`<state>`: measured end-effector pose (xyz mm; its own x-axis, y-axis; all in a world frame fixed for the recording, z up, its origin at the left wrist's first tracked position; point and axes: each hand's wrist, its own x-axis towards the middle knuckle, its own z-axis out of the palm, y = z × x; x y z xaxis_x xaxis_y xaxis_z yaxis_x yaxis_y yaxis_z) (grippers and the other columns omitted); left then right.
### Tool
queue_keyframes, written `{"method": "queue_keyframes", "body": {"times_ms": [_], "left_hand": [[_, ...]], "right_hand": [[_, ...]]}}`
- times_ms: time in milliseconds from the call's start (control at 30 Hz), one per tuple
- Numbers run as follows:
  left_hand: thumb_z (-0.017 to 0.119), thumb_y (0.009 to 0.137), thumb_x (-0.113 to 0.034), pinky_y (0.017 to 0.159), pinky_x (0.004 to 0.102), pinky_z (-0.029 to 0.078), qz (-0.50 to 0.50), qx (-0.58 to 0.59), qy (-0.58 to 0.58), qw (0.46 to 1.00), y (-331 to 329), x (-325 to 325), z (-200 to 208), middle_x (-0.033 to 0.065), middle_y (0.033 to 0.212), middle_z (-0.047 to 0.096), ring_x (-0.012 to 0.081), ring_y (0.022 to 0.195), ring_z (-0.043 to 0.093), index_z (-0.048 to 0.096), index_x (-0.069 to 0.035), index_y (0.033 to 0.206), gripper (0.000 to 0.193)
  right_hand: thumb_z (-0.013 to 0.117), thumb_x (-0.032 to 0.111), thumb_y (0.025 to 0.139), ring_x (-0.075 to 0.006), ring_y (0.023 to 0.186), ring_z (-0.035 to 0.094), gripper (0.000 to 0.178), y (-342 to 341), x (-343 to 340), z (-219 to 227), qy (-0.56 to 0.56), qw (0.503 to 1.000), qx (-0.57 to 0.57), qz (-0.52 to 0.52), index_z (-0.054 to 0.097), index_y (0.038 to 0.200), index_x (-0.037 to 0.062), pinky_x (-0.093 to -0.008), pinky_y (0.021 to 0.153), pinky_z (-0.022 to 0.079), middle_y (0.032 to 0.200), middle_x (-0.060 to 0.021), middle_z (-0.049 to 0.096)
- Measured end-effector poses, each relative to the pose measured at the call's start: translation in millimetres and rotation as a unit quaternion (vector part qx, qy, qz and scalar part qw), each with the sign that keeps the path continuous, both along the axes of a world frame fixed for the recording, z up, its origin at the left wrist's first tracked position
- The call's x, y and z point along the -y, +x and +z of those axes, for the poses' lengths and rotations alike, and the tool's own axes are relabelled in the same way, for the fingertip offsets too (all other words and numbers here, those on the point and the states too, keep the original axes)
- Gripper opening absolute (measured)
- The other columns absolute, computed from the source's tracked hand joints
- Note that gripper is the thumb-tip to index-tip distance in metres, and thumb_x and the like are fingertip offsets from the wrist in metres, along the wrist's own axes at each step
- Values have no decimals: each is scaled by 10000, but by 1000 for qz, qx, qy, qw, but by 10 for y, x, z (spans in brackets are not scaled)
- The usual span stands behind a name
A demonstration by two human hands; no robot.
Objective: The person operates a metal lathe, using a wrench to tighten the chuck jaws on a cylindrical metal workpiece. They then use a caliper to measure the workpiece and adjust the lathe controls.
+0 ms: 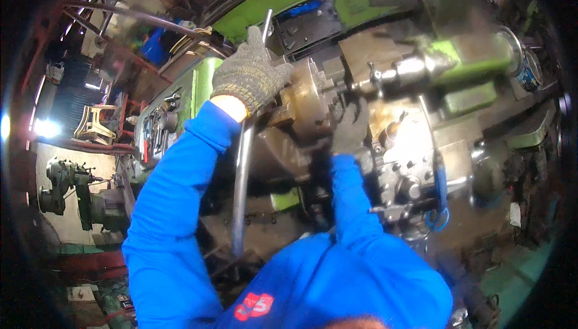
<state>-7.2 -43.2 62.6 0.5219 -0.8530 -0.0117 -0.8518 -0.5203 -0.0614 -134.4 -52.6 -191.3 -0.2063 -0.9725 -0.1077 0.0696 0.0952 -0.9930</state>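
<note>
My left hand (251, 71), in a grey knitted glove, is closed over a long steel bar (242, 184). The bar sticks out above the hand and runs down toward my body, just left of a lathe chuck (305, 99). The fingertips on the right reach toward the chuck's edge. In front of the chuck's face is my right hand (351, 129), gloved in dark grey, close to the jaws. Motion blur and shadow hide whether its fingers hold anything. The tailstock (472, 58), green with a bright steel quill (415, 69), points at the chuck from the right.
Right of my right forearm stands the carriage with its tool post (409, 187); a blue hose (441, 184) hangs beside it. Hand tools (159, 121) lie on the green headstock at left. A wooden stool (95, 123) and another machine (69, 184) stand farther left.
</note>
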Motion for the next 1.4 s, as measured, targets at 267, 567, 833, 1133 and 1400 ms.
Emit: {"method": "queue_keyframes", "body": {"times_ms": [267, 567, 833, 1133, 1400], "left_hand": [[541, 966, -356, 970, 538, 517, -17, 31, 41, 999, 601, -159, -491, 310, 1161, 697, 471, 1106, 675, 558, 12, 1236, 457], [642, 910, -457, 961, 518, 525, -34, 118, -20, 992, 2, -150, -185, 173, 1201, 669, 383, 1075, 690, 484, -29, 1394, 665], [655, 878, -357, 922, 476, 512, -235, 99, -243, 936, -750, -694, -109, 177, 1047, 679, 372, 1034, 665, 680, -78, 1102, 359], [728, 885, -165, 1038, 441, 494, -215, -361, -399, 815, -1761, -2257, -1366, 214, 1209, 692, 372, 1156, 647, 685, -31, 1229, 372], [674, 954, -235, 1000, 400, 518, -36, -481, -406, 776, -1768, -2056, -1765, 195, 1206, 704, 330, 1159, 662, 684, -6, 1204, 339]], "right_hand": [[582, 179, 996, -419, 1317, 465, 453, -24, -437, -471, -126, 983, -124, 44, 545, 1358, -90, -481, 1144, 377, 1434, -273, 491], [632, 192, 973, -412, 1116, 596, 404, -491, -942, -377, -30, 983, -120, 136, 599, 1280, -69, -466, 1029, 453, 1244, -273, 623], [660, 171, 962, -158, 973, 635, 287, -1647, -1661, -53, -26, 905, -41, 423, 700, 1204, 21, -296, 825, 535, 1052, -71, 710], [639, 98, 967, -175, 992, 659, 191, -3357, -2187, 950, 0, 941, -23, 338, 740, 1102, 8, -314, 897, 526, 1073, -95, 724], [536, 184, 1050, -201, 879, 667, 268, -4206, -1481, 1527, -273, 919, -267, 94, 677, 1135, -26, -346, 795, 569, 1021, -103, 669]]}}
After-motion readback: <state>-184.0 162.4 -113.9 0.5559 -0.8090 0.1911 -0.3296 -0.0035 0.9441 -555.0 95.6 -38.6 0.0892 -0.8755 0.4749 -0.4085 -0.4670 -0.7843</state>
